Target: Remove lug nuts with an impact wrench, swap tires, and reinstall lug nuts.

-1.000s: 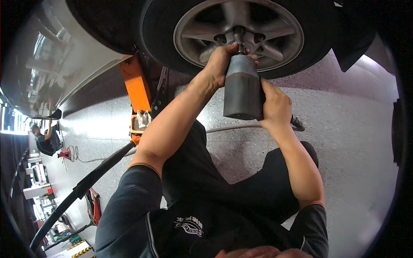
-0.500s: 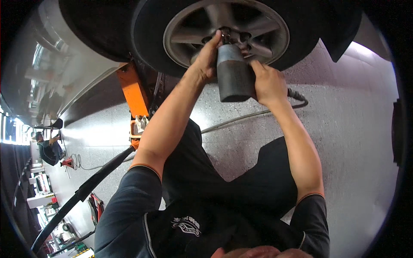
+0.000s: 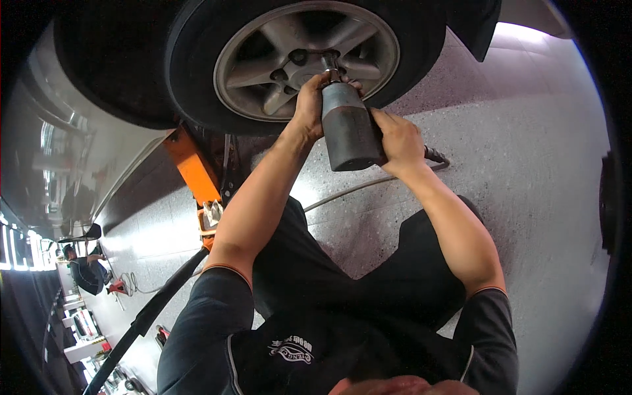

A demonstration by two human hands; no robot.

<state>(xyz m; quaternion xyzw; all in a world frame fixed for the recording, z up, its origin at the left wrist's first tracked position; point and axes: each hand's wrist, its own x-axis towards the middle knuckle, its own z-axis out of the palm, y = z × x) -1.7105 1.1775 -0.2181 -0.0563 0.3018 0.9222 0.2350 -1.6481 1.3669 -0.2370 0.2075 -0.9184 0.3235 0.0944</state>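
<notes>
An impact wrench with a dark grey body and lighter nose points up at a car wheel. Its metal socket is at the upper right lug position of the silver alloy rim; whether it sits on a nut is hard to see. My left hand is closed around the left side of the nose, just behind the socket. On the other side, my right hand grips the wrench, its fingertips and the handle mostly hidden. An air hose runs from near my right hand down to the left.
An orange jack stands left of the tyre, its long black handle reaching toward the lower left. The car's body panel curves along the left. Farther left, another person crouches near a red stand.
The wrench's socket has moved right across the hub, from the upper left lug position to the one beside it. Both hands have moved with the wrench. The whole view has shifted.
</notes>
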